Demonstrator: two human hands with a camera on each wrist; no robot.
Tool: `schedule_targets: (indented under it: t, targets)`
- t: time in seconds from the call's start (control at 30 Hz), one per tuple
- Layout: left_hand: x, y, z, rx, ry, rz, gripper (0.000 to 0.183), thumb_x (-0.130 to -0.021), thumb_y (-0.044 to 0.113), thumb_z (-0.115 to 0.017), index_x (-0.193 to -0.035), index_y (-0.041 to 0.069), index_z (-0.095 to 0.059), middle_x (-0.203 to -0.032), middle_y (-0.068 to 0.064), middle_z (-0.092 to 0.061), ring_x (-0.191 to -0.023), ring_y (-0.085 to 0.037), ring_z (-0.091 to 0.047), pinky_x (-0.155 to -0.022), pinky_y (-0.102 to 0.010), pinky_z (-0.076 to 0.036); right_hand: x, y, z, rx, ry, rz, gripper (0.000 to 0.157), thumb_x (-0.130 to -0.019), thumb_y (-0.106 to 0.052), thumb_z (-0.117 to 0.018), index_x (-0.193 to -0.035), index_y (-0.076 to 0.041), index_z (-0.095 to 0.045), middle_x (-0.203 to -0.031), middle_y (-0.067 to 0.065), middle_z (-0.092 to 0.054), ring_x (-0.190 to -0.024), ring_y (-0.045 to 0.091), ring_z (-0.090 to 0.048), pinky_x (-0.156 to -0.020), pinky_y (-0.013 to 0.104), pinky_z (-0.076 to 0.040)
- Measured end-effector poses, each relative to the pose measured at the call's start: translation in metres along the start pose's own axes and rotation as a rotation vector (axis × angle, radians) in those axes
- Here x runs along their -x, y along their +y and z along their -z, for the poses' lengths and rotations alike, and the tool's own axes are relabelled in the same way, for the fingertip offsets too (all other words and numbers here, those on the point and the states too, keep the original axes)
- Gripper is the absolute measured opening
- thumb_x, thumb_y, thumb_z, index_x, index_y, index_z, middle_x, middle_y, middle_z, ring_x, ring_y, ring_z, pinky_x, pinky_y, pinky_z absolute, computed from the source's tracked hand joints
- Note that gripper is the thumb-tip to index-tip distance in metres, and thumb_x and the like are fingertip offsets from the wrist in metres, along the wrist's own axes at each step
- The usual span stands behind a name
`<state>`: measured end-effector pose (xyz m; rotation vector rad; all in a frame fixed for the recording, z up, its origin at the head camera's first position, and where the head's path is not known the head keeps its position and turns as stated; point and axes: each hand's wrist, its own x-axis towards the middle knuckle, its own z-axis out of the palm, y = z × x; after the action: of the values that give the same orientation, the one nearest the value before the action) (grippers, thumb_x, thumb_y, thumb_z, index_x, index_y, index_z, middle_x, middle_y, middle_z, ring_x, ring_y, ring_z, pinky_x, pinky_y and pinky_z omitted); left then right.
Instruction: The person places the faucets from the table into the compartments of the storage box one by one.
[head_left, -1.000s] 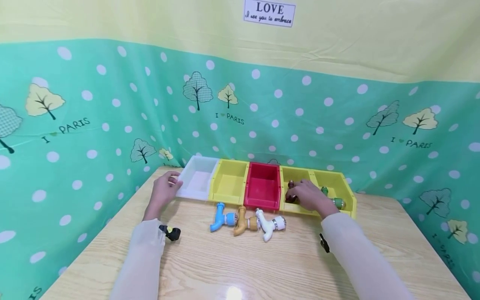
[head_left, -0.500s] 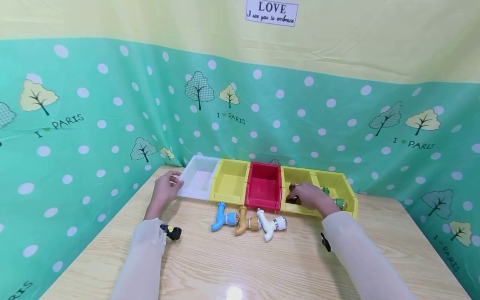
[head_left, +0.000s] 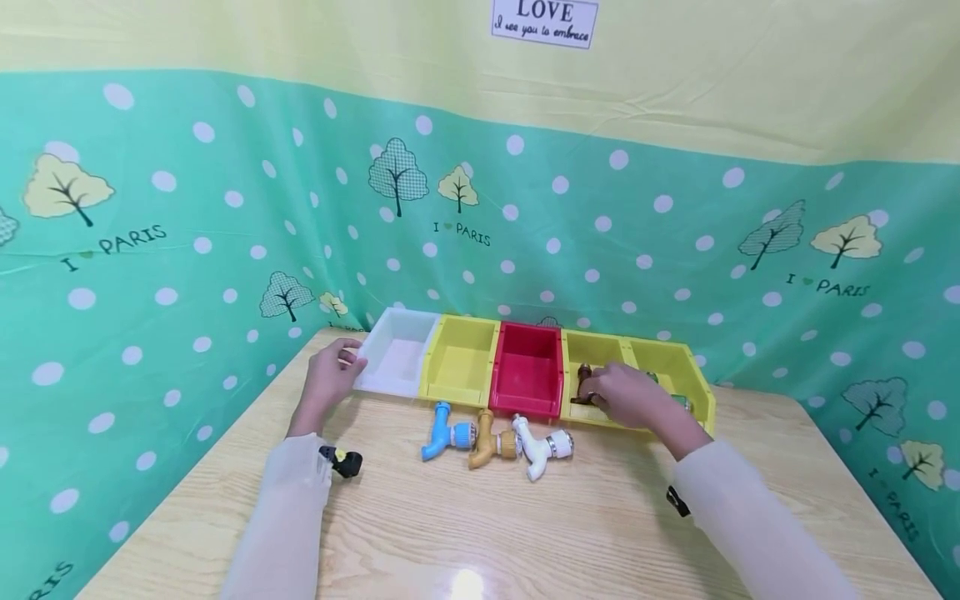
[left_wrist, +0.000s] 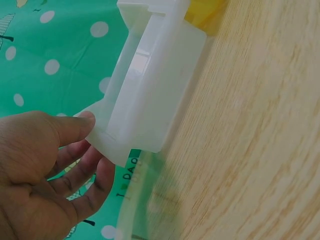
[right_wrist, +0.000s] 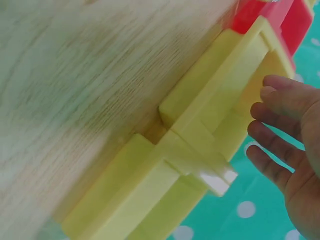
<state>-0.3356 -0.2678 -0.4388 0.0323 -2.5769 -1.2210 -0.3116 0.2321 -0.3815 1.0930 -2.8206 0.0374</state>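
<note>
At the left end of the row, my left hand [head_left: 330, 379] pinches the side rim of a white plastic bin [left_wrist: 150, 100], thumb on one face and fingers on the other. My right hand [head_left: 626, 396] is over a yellow bin [head_left: 600, 346] that holds a dark brown faucet [head_left: 583, 379]. In the right wrist view that hand's fingers [right_wrist: 272, 127] are loosely bent beside the bin's wall, with nothing seen between them and the thumb. Green faucet parts [head_left: 681, 402] show in the rightmost yellow bin [head_left: 678, 358], partly behind the hand.
A red bin [head_left: 528, 367] and another yellow bin [head_left: 459, 358] stand mid-row. In front, on the wooden table [head_left: 480, 525], lie a blue faucet [head_left: 442, 433], a tan faucet [head_left: 487, 442] and a white faucet [head_left: 536, 448]. A patterned curtain [head_left: 600, 250] hangs behind.
My right hand and forearm have shifted slightly right, uncovering more of the dark brown faucet and covering more of the green parts. My left hand stays at the white bin.
</note>
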Motion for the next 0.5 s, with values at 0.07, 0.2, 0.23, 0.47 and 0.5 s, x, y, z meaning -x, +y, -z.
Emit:
schedule_targets:
  t: [0.07,0.2,0.23,0.47,0.5]
  targets:
    - [0.000,0.000,0.000,0.001,0.004,-0.002,0.035,-0.103,0.014,-0.062,-0.135,0.000,-0.057,-0.109,-0.021,-0.064,-0.099,-0.036,-0.066,-0.083,-0.046,-0.056,0.002,-0.006,0.000,0.029,0.018,0.039,0.016,-0.091,-0.004,-0.075,-0.103,-0.013,-0.080,-0.095,0.001,-0.075,-0.083,0.018,-0.065,-0.079,0.036,-0.059]
    - [-0.001,0.001,-0.001,0.000,0.013,-0.007,0.035,-0.103,0.014,-0.063,-0.134,0.000,-0.058,-0.108,-0.021,-0.065,-0.098,-0.036,-0.066,-0.083,-0.046,-0.057,0.007,-0.018,-0.002,0.102,0.044,0.116,0.015,-0.089,-0.006,-0.077,-0.102,-0.013,-0.080,-0.094,0.002,-0.073,-0.083,0.020,-0.063,-0.075,0.035,-0.056]
    - [-0.001,0.000,-0.001,0.001,0.012,-0.007,0.034,-0.103,0.014,-0.062,-0.134,0.000,-0.058,-0.108,-0.020,-0.065,-0.098,-0.036,-0.066,-0.083,-0.046,-0.057,0.008,-0.021,-0.003,0.117,0.049,0.132,0.016,-0.088,-0.007,-0.079,-0.103,-0.013,-0.079,-0.094,0.002,-0.073,-0.083,0.021,-0.063,-0.074,0.036,-0.056]
    - [-0.001,-0.001,-0.001,-0.003,0.004,0.006,0.035,-0.104,0.014,-0.061,-0.136,0.001,-0.057,-0.110,-0.020,-0.064,-0.099,-0.036,-0.065,-0.084,-0.046,-0.056,0.015,-0.041,-0.013,0.188,0.046,0.209,0.028,-0.089,-0.015,-0.078,-0.116,-0.019,-0.077,-0.098,0.001,-0.071,-0.089,0.022,-0.064,-0.078,0.038,-0.058]
    - [-0.001,-0.001,-0.001,-0.005,0.003,0.006,0.035,-0.104,0.014,-0.061,-0.136,0.001,-0.057,-0.110,-0.020,-0.064,-0.099,-0.036,-0.065,-0.084,-0.046,-0.056,0.016,-0.044,-0.015,0.190,0.043,0.222,0.029,-0.089,-0.015,-0.078,-0.118,-0.019,-0.076,-0.100,0.002,-0.072,-0.091,0.022,-0.065,-0.080,0.039,-0.059]
